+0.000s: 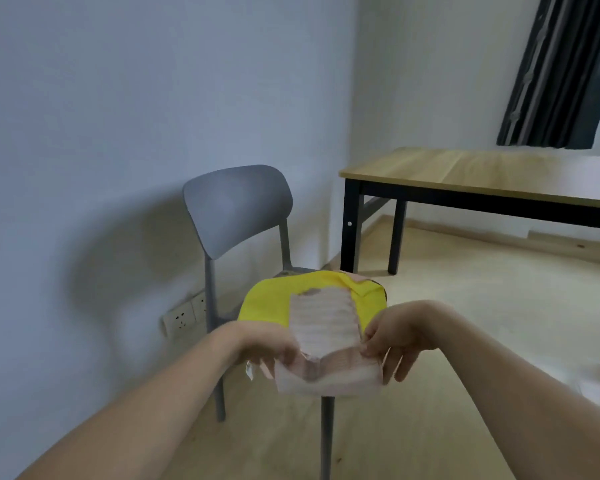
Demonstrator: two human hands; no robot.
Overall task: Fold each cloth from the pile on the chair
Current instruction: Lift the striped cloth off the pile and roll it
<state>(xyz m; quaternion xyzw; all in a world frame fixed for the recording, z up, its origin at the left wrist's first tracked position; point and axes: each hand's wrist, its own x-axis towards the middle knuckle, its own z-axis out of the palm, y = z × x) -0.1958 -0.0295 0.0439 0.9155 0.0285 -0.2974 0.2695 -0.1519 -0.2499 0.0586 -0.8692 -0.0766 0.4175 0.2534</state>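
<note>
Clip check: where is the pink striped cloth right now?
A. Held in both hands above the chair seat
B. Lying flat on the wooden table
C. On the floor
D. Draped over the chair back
A: the left hand and right hand grip the pink striped cloth by its sides, over the yellow cloth on the grey chair.

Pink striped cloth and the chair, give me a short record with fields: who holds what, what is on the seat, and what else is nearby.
held item: pink striped cloth, partly folded, above the seat's front edge
left hand: grip on the cloth's left side
right hand: grip on the cloth's right side
on seat: yellow cloth, other fabric showing under it
chair: grey, against the wall
nearby: wooden table, dark curtain, wall socket
</note>
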